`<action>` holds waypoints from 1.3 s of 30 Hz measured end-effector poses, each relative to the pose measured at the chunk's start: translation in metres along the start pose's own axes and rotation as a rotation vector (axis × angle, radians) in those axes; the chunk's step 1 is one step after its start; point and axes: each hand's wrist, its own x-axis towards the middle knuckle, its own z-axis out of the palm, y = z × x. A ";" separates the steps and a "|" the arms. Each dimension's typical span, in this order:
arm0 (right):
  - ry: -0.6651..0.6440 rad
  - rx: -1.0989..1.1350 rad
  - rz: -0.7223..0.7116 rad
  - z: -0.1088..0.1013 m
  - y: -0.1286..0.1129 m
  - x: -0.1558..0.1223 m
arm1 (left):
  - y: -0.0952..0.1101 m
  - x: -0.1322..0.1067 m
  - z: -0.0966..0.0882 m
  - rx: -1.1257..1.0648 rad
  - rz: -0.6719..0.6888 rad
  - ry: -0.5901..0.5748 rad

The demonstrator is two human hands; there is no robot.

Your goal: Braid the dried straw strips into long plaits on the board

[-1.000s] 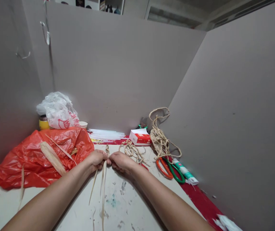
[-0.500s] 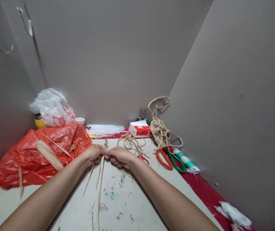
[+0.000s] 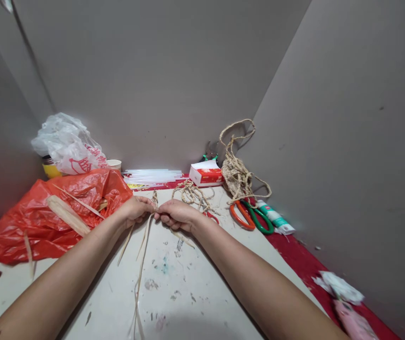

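Observation:
My left hand and my right hand meet fingertip to fingertip over the stained white board. Both are closed in a pinch on pale, dry plant-fibre strips, whose loose ends trail down toward me. A short braided piece sticks out beyond the fingertips, away from me. One strip end shows below my right hand. Exactly how the strips cross between the fingers is hidden. Just past my right hand lies a thin braided cord, with a red scissor handle beside it.
A red plastic bag with wide fibre strips lies left. To the right are a coiled braided rope, orange-handled and green-handled tools, and a white-teal tube. Glue sticks and a red-white box stand behind.
The view has tilted slightly, so the scene sits higher in the picture. My hands stay together on the strips; the hanging ends have swung a little to the left.

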 end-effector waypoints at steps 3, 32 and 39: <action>0.027 -0.020 -0.019 0.001 0.001 0.001 | 0.000 0.001 0.000 -0.005 -0.017 -0.018; 0.159 0.033 -0.037 0.006 0.000 0.001 | 0.017 -0.032 0.035 0.347 0.084 0.034; 0.051 0.089 -0.020 0.000 0.001 -0.001 | 0.021 -0.023 0.010 0.387 0.142 0.099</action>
